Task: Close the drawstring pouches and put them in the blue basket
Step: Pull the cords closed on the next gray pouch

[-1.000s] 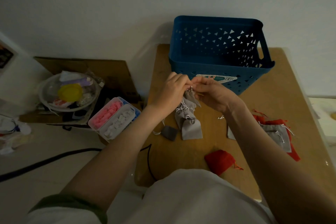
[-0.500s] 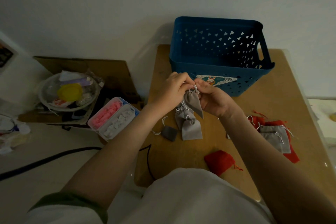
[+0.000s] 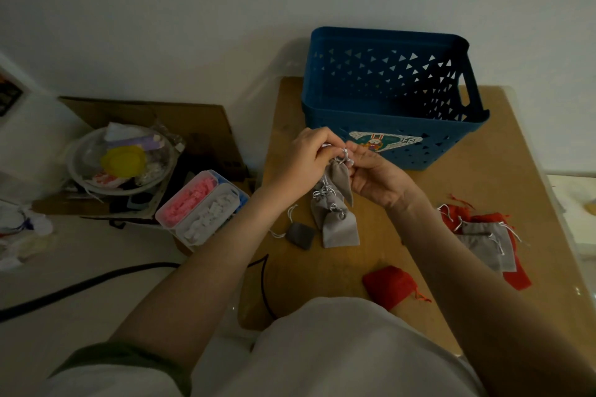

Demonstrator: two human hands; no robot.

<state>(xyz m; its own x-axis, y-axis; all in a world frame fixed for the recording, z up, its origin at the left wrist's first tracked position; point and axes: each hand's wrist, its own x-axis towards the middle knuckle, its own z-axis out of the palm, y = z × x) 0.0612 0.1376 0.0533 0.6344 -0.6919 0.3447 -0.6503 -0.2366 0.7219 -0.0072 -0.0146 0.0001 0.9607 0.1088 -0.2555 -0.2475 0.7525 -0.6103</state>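
A grey drawstring pouch [image 3: 341, 178] hangs between my hands just in front of the blue basket [image 3: 383, 113]. My left hand [image 3: 303, 159] and my right hand [image 3: 375, 172] both pinch its white strings at the gathered neck. Below it, two more grey pouches [image 3: 338, 226] lie on the wooden table [image 3: 503, 177]. A small dark grey pouch [image 3: 301, 235] lies to their left. A red pouch [image 3: 387, 286] sits near my body. At the right lies a pile of grey pouches [image 3: 490, 240] on red ones [image 3: 516, 277].
The basket stands at the table's back, against the white wall. Left of the table, lower down, are a box of pink and white pieces [image 3: 201, 208], a bowl of clutter [image 3: 122, 159] on cardboard, and a black cable [image 3: 80, 284] across the floor.
The pouch's neck has been drawn tighter between my hands, and the pouch now hangs lower and more upright. Both hands stayed in front of the basket.
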